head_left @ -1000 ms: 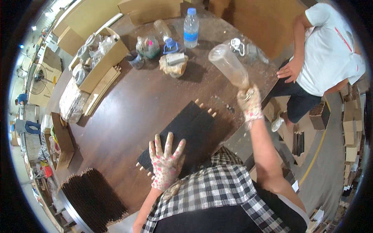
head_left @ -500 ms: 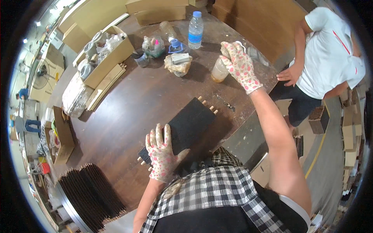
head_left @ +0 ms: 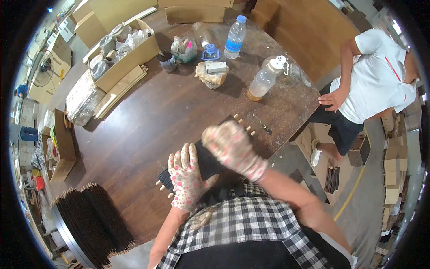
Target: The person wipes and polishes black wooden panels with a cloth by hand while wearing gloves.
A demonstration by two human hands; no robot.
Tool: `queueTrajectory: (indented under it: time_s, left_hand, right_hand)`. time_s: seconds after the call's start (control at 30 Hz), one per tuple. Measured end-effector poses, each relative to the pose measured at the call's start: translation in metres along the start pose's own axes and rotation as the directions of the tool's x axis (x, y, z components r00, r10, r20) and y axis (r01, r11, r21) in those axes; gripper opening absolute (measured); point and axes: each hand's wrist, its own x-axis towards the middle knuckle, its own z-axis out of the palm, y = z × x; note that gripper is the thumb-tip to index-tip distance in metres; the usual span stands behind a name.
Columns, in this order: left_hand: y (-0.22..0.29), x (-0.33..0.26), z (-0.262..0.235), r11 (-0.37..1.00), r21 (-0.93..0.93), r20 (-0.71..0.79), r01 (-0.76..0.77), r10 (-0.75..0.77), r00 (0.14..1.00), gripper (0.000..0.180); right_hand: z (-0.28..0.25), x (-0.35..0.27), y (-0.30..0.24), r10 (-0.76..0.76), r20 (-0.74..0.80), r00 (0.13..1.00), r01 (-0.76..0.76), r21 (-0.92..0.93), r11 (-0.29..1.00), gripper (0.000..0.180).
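Observation:
A flat black panel (head_left: 206, 154) lies slantwise on the table, with pale wooden pegs (head_left: 244, 123) sticking out at both ends. My left hand (head_left: 184, 177), in a white glove with pink spots, lies open and flat on its near left end. Over the panel's far right part is my right hand (head_left: 230, 145), gloved alike and blurred by motion. Its fingers look curled in; whatever they may hold is hidden. Beyond it stands a clear squeeze bottle (head_left: 261, 84) with a white looped cap and brownish liquid at the bottom.
A stack of black panels (head_left: 92, 224) stands near left. Along the back are a water bottle (head_left: 235, 36), a wrapped lump with a grey block (head_left: 210, 75), a cup (head_left: 167, 61) and a cardboard box (head_left: 127, 62) of bagged items. A person (head_left: 376, 76) stands right, a hand at the table edge.
My right hand has left the squeeze bottle and come down and left over the black panel. My left hand stays on the panel. The view has shifted slightly.

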Motion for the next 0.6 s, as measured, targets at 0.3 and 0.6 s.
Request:
queueTrajectory:
  time_s: [0.3, 0.6]
  left_hand:
    - [0.002, 0.001, -0.004, 1.000, -0.006, 0.057, 0.026, -0.026, 0.998, 0.109]
    - [0.000, -0.005, -0.005, 1.000, 0.005, 0.086, 0.011, -0.011, 0.996, 0.110]
  right_hand:
    - [0.001, -0.017, 0.101, 0.522, 0.005, 0.853, -0.521, 0.043, 0.852, 0.017]
    - [0.005, -0.002, 0.058, 0.407, 0.094, 0.909, -0.393, -0.141, 0.909, 0.013]
